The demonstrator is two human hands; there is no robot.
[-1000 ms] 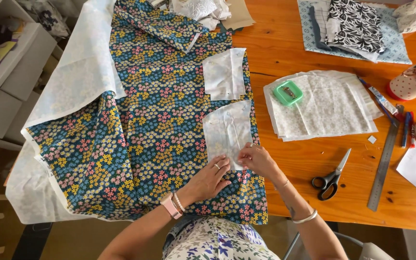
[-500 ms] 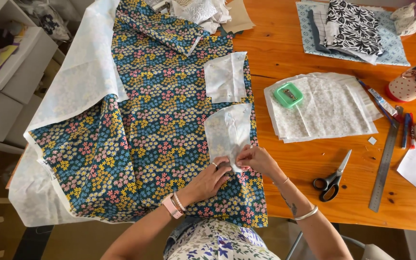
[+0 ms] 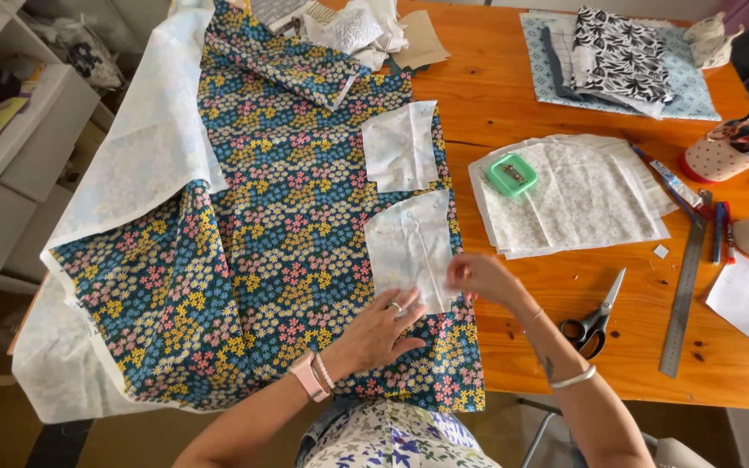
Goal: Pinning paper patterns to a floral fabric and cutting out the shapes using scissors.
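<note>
A large floral fabric [image 3: 270, 234], dark blue with yellow, pink and white flowers, lies spread over the left half of the wooden table [image 3: 513, 95]. Two pale fabric pieces rest on its right edge, an upper piece [image 3: 400, 146] and a lower piece [image 3: 409, 247]. My left hand [image 3: 379, 334] presses flat on the floral fabric at the lower piece's bottom corner. My right hand [image 3: 478, 276] pinches that piece's right edge with closed fingertips; whether a pin is held I cannot tell.
A stack of pale printed squares [image 3: 582, 204] carries a small green box [image 3: 511, 175]. Black-handled scissors [image 3: 595, 321], a metal ruler [image 3: 685, 295], pens and a cup of tools [image 3: 726, 152] lie to the right. Folded fabrics [image 3: 617, 56] sit at the back.
My right hand has lifted slightly and shifted right to the lower pale piece's edge. My left hand has stayed pressed on the fabric.
</note>
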